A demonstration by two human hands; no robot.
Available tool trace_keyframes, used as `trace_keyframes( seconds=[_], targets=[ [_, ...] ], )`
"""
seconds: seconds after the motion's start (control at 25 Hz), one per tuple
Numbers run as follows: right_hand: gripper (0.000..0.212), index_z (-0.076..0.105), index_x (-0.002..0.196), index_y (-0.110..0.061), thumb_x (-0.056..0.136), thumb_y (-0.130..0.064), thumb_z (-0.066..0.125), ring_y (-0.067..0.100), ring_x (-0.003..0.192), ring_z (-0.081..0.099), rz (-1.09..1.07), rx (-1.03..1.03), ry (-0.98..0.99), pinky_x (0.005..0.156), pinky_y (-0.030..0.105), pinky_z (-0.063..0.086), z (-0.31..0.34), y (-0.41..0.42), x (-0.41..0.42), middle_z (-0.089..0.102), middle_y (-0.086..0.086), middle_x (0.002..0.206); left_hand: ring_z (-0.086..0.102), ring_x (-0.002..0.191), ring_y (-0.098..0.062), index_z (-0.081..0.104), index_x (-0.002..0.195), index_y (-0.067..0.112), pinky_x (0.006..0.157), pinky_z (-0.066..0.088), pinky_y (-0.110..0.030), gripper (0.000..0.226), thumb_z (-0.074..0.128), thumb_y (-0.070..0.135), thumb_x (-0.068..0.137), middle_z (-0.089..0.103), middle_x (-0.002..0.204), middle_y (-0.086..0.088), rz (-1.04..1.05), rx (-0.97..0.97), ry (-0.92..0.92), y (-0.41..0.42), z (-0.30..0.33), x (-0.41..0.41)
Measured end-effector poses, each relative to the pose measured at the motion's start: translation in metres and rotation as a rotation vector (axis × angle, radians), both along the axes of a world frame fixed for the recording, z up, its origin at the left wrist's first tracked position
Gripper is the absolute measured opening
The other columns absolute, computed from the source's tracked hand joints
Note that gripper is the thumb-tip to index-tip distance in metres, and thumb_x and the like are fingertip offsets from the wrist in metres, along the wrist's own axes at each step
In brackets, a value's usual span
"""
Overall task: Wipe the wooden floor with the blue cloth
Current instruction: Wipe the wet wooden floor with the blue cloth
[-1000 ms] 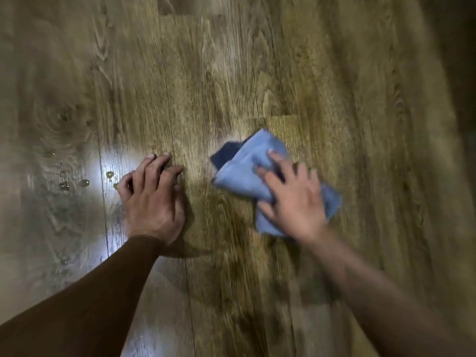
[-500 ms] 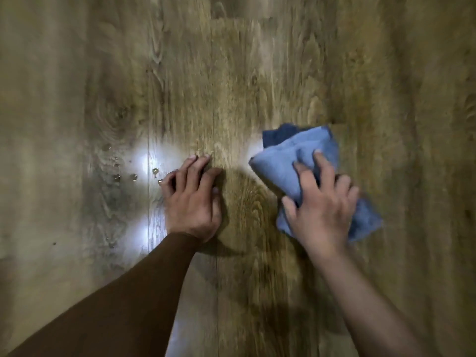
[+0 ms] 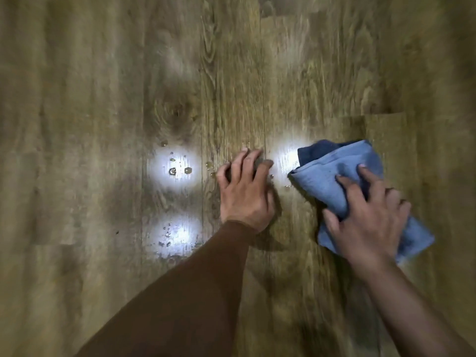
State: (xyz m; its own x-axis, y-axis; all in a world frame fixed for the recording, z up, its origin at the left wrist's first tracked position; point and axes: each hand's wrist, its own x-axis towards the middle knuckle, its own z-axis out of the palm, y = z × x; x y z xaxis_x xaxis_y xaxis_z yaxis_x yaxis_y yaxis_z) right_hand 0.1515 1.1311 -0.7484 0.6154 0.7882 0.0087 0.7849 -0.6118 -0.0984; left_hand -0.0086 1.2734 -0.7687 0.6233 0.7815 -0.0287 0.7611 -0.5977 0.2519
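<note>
The right hand (image 3: 365,217) is lying on top of the blue cloth (image 3: 334,176), palm down, with its fingers spread and bent slightly into the fabric, pressing it flat against the wooden floor (image 3: 309,73); whether the fingertips are bunching the fabric cannot be told. The cloth is crumpled, sticking out from under the hand on both sides: a corner is showing behind the palm, and a larger folded part is reaching out beyond the fingertips, with a darker blue layer peeking from its far edge. Beside that hand, apart from the cloth, the left hand (image 3: 244,191) is resting on the bare boards, holding nothing, its fingers bent so the tips are bearing on the wood. A brown sleeve (image 3: 180,292) is covering that arm to the wrist. Past the left hand's outer side, water droplets (image 3: 180,171) are sitting on the floor inside bright glare patches, and a few smaller drops are lying between the two hands.
</note>
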Motion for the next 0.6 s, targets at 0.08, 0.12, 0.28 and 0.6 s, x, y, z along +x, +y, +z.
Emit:
trace_keyframes(
  seconds=[0.08, 0.12, 0.28, 0.6],
  targets=[
    [0.064, 0.053, 0.128, -0.026, 0.068, -0.049, 0.056, 0.04, 0.099, 0.043, -0.103, 0.006, -0.008, 0.082, 0.053, 0.035, 0.0, 0.011, -0.008, 0.039, 0.007, 0.147, 0.032, 0.145, -0.024, 0.058, 0.124, 0.024, 0.111, 0.022, -0.048, 0.045, 0.047, 0.03, 0.081, 0.047, 0.147, 0.0, 0.019, -0.007, -0.035, 0.0, 0.0, -0.003],
    [0.062, 0.051, 0.128, -0.026, 0.07, -0.047, 0.058, 0.042, 0.101, 0.044, -0.17, 0.016, -0.018, 0.084, 0.055, 0.035, 0.0, 0.017, -0.015, 0.038, 0.008, 0.147, 0.032, 0.145, -0.023, 0.059, 0.124, 0.025, 0.112, 0.021, -0.047, 0.045, 0.047, 0.029, 0.081, 0.047, 0.147, 0.0, 0.023, -0.023, -0.06, 0.001, 0.0, -0.004],
    [0.058, 0.052, 0.125, -0.021, 0.073, -0.035, 0.072, 0.048, 0.11, 0.044, -0.35, 0.005, -0.026, 0.092, 0.061, 0.033, 0.004, 0.045, -0.047, 0.036, 0.012, 0.148, 0.032, 0.141, -0.009, 0.058, 0.127, 0.03, 0.113, 0.022, -0.043, 0.046, 0.043, 0.023, 0.084, 0.049, 0.145, 0.011, 0.076, -0.296, -0.361, 0.01, 0.019, -0.016],
    [0.068, 0.061, 0.128, -0.028, 0.065, -0.046, 0.078, 0.037, 0.094, 0.048, 0.066, -0.057, 0.019, 0.083, 0.047, 0.036, 0.015, 0.048, -0.202, 0.046, 0.012, 0.148, 0.03, 0.145, -0.031, 0.051, 0.135, 0.018, 0.116, 0.019, -0.057, 0.048, 0.049, 0.031, 0.088, 0.036, 0.158, -0.007, 0.54, -0.059, -0.012, 0.108, 0.014, -0.213]
  ],
)
